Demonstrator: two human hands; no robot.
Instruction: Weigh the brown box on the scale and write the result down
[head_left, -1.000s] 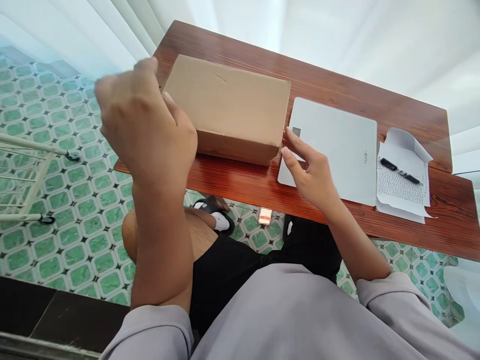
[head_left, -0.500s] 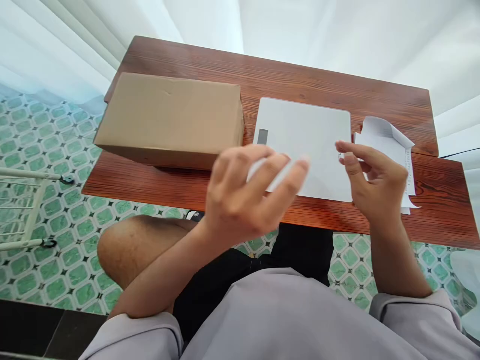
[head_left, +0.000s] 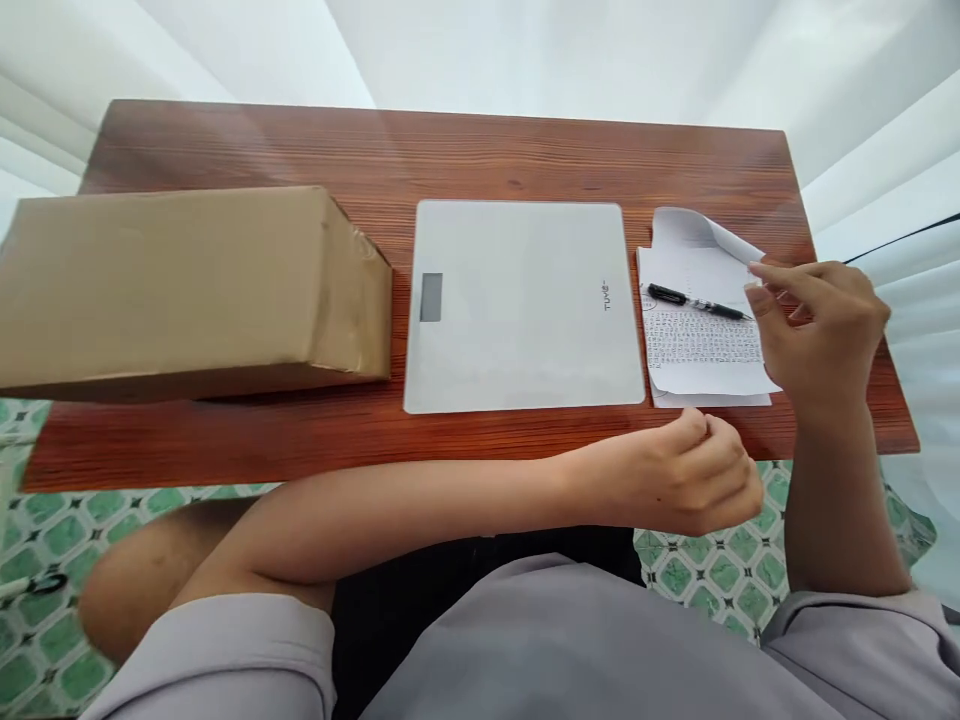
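Observation:
My right hand hovers over the right edge of a written sheet of paper. Its thumb and index finger are bent towards each other with a small gap, and nothing shows between them. A black pen lies across the sheet, its tip near that thumb. In front of the table edge, below the papers, my left hand is loosely curled, knuckles up, with no object visible in it. Left of the papers lies a flat white scale with a grey display.
A closed cardboard box takes up the left of the wooden table. The sheet's upper corner curls up. White curtains hang behind and at the right. Green patterned tiles cover the floor.
My view has swung to the right. My left hand has crossed from in front of the scale to below the papers, its fingers curling in. The pen on the paper has come into sight.

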